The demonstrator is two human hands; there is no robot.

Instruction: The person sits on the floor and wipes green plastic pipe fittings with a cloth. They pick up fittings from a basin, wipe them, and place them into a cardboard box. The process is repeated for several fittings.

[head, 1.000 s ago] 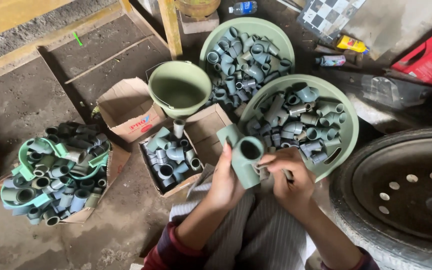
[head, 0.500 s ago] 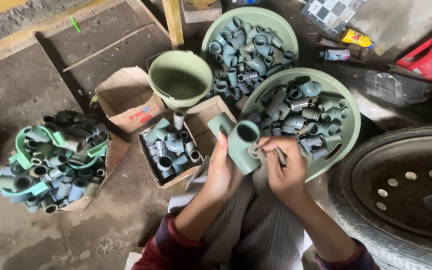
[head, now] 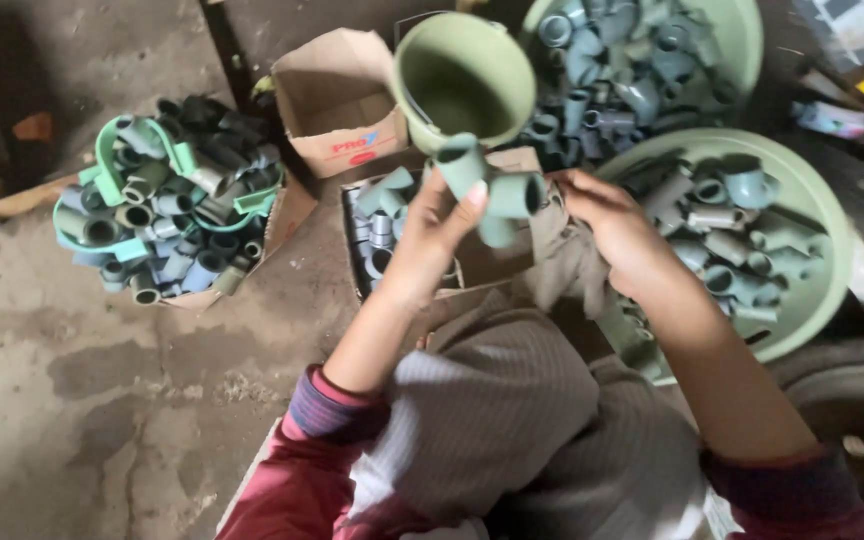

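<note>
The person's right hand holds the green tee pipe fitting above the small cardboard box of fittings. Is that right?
Not quite: the head view shows the left hand holding the green tee pipe fitting above the small cardboard box of fittings. The right hand grips a cloth.

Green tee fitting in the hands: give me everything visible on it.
The tee fitting is a dull grey-green T-shaped pipe piece, apparently plastic, with three socket ends. One open mouth faces right, another end points up-left, and the third points down. The left hand grips it from the left, above the cardboard box of fittings. The right hand sits just right of it, holding a rag.
</note>
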